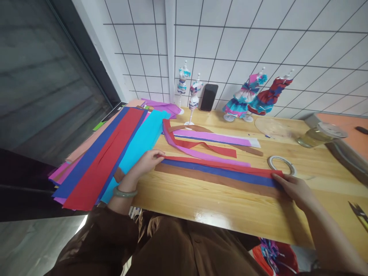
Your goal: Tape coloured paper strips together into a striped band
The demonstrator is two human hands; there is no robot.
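red strip held out straight between two hands

the left hand (148,161) pinches one end of the red strip (218,163) between thumb and fingers; the right hand (291,188) grips the other end, thumb on top. the strip runs along the upper edge of a blue strip (218,173), with a brown strip (212,179) showing below, over the wooden table (184,196). good handling likely calls for light, even tension from both ends, keeping the thin material straight without stretching it, its edge parallel to the blue.

hidden or unclear: the right hand's lower fingers are mostly concealed, so whether they also hold the blue and brown ends cannot be told; nor can full contact between red and blue. the cutting tool (359,214) is cropped at the right, and the pale disc (271,127) is too faint to identify.
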